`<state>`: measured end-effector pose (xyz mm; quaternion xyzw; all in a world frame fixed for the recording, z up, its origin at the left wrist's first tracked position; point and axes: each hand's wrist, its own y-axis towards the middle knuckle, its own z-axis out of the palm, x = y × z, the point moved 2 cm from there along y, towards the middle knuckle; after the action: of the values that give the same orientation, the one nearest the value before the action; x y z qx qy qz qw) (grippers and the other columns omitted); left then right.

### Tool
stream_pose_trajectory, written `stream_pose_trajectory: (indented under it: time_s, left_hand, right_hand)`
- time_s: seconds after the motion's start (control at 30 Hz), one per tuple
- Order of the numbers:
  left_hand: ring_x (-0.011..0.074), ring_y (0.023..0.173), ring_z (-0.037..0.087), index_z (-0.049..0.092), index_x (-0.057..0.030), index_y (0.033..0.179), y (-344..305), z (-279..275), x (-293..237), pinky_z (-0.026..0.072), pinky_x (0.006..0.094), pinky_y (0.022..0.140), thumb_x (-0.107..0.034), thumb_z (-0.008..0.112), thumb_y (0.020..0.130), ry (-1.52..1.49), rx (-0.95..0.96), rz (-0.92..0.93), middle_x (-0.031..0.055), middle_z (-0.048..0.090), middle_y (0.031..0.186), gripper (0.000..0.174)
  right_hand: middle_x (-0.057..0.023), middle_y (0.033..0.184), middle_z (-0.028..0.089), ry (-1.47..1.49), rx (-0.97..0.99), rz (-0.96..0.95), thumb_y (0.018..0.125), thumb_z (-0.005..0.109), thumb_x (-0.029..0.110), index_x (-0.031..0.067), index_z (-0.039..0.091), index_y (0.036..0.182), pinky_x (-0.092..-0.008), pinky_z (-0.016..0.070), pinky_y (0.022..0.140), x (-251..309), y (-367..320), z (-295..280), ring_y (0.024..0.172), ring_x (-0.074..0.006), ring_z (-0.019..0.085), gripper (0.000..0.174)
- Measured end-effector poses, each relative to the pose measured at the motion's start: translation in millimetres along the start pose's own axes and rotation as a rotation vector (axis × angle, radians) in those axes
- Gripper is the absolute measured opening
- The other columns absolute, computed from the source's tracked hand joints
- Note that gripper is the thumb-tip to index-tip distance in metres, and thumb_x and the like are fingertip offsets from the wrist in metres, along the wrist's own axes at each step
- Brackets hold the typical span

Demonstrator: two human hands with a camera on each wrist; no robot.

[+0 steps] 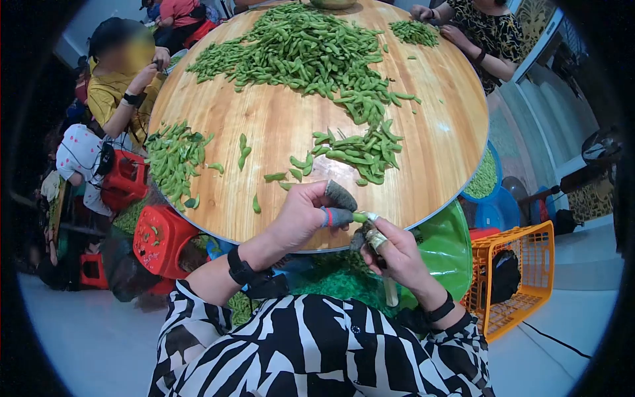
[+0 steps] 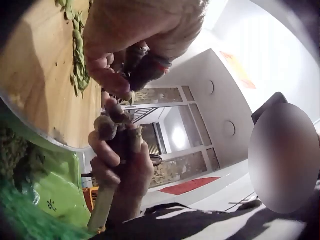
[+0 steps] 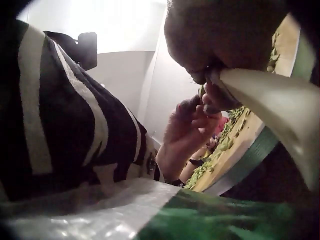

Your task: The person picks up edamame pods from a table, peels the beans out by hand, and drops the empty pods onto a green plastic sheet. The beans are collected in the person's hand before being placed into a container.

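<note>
A green soybean pod is pinched between the thumb and finger of my left hand, just over the table's near edge. Dark grey finger covers wrap those fingertips, one with a red band. My right hand meets the pod from the other side, its fingers curled round a slim tool with a pale handle that sticks out below the fist. In the right wrist view this handle looms large; the tool's working end is hidden by fingers. A loose pile of pods lies beyond my hands.
A large heap of pods covers the far part of the round wooden table. More pods lie at its left edge. Right of me stand an orange crate and a green bag. Other people sit around the table; a red stool stands left.
</note>
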<state>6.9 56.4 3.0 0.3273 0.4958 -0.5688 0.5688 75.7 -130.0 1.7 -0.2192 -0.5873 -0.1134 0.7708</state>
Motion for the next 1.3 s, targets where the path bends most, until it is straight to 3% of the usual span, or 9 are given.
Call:
stream_pose_trajectory:
  time_s: [0.37,0.67,0.8,0.9,1.07,1.1,1.17,1.23,1.3]
  left_hand:
    - [0.0101,0.076,0.061,0.060,-0.0014,0.097,4,26,14,0.0517,0.0242,0.063,0.003,0.063,0.083,0.026,-0.228,0.158,0.0041,0.065,0.090,0.015]
    - [0.0095,0.083,0.061,0.059,-0.0005,0.095,5,34,9,0.0509,0.0246,0.076,0.006,0.064,0.080,0.137,-0.158,0.235,0.0031,0.065,0.091,0.017]
    - [0.0095,0.082,0.060,0.058,-0.0005,0.097,5,33,9,0.0503,0.0245,0.077,0.006,0.064,0.080,0.180,-0.128,0.235,0.0031,0.065,0.090,0.019]
    - [0.0098,0.082,0.061,0.057,-0.0009,0.098,5,37,7,0.0504,0.0246,0.075,0.007,0.064,0.079,0.118,-0.150,0.280,0.0029,0.064,0.088,0.022]
    - [0.0126,0.070,0.061,0.054,-0.0045,0.094,16,31,15,0.0487,0.0240,0.058,0.001,0.062,0.080,-0.260,-0.089,0.031,0.0057,0.063,0.085,0.017]
    - [0.0126,0.070,0.061,0.054,-0.0045,0.094,18,27,15,0.0487,0.0240,0.058,0.001,0.062,0.080,-0.262,-0.090,0.032,0.0057,0.063,0.085,0.017]
    - [0.0129,0.060,0.058,0.054,-0.0057,0.093,21,23,21,0.0442,0.0230,0.048,-0.003,0.061,0.082,-0.516,0.102,-0.195,0.0062,0.062,0.081,0.013]
    - [0.0127,0.057,0.057,0.054,-0.0056,0.093,22,21,29,0.0426,0.0225,0.046,-0.004,0.061,0.083,-0.541,0.086,-0.229,0.0061,0.062,0.080,0.013]
    - [0.0124,0.055,0.056,0.054,-0.0054,0.094,24,21,33,0.0409,0.0219,0.044,-0.005,0.061,0.083,-0.563,0.074,-0.264,0.0060,0.062,0.079,0.013]
  right_hand:
    - [-0.0044,0.069,0.055,0.199,-0.031,-0.108,0.099,0.034,0.013,0.0019,0.035,0.139,-0.0191,0.0364,0.045,-7,-1,-4,0.049,-0.0073,0.046,0.042]
    - [-0.0089,0.069,0.055,0.171,-0.079,-0.141,0.100,0.039,0.017,-0.0010,0.038,0.138,-0.0179,0.0330,0.042,-7,-2,-8,0.048,-0.0084,0.044,0.042]
    - [-0.0029,0.064,0.054,0.155,-0.109,-0.128,0.097,0.036,0.011,0.0024,0.043,0.136,-0.0167,0.0328,0.043,-9,-1,-9,0.047,-0.0048,0.043,0.040]
    - [-0.0030,0.066,0.055,0.140,-0.139,-0.140,0.096,0.039,0.009,0.0013,0.048,0.132,-0.0165,0.0328,0.042,-8,-1,-11,0.048,-0.0042,0.044,0.038]
    - [-0.0024,0.074,0.057,0.198,-0.140,-0.124,0.094,0.042,0.006,-0.0015,0.052,0.127,-0.0168,0.0345,0.043,-6,2,-15,0.051,-0.0029,0.046,0.035]
    - [-0.0051,0.077,0.058,0.118,-0.151,-0.175,0.092,0.045,0.002,-0.0027,0.053,0.126,-0.0199,0.0369,0.044,-6,1,-15,0.053,-0.0067,0.049,0.036]
    - [-0.0078,0.081,0.060,0.037,-0.156,-0.222,0.089,0.047,-0.001,-0.0038,0.053,0.125,-0.0230,0.0393,0.045,-9,3,-19,0.054,-0.0105,0.052,0.036]
    - [-0.0153,0.086,0.060,-0.647,-0.098,-0.675,0.083,0.052,-0.004,-0.0055,0.053,0.122,-0.0309,0.0465,0.054,-2,5,-25,0.062,-0.0231,0.058,0.039]
    - [-0.0178,0.088,0.060,-0.734,-0.075,-0.684,0.081,0.054,-0.005,-0.0059,0.054,0.121,-0.0332,0.0481,0.059,-7,7,-33,0.067,-0.0276,0.059,0.040]
